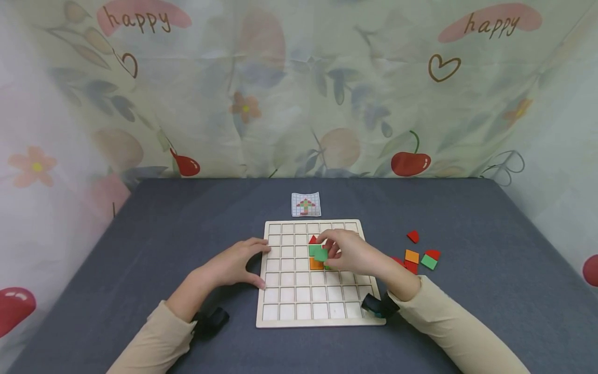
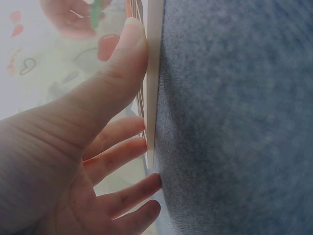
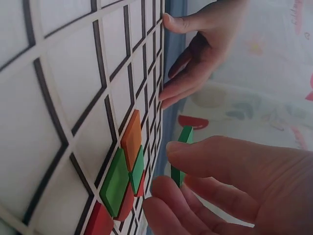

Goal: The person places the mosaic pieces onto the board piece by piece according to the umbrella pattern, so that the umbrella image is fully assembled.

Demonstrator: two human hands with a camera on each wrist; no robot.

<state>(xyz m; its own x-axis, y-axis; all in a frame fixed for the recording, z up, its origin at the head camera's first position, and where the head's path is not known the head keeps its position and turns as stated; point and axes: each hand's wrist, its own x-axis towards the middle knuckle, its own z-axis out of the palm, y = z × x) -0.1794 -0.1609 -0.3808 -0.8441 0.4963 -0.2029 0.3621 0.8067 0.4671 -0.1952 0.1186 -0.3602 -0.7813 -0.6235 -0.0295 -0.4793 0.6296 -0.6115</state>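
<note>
Between thumb and fingers, my right hand pinches a green square tile, raised over the middle of a pale wooden grid board. Below it, an orange tile, green tiles and red tiles sit together in neighbouring cells; the right hand partly covers them in the head view. At the board's left edge rests my left hand, thumb and fingers spread along the frame. The left wrist view shows its thumb against the rim.
Loose tiles lie on the dark cloth right of the board: a red one apart, then an orange one, a green one and several more red. Behind the board is a small card with a coloured grid pattern. A printed curtain hangs behind the table.
</note>
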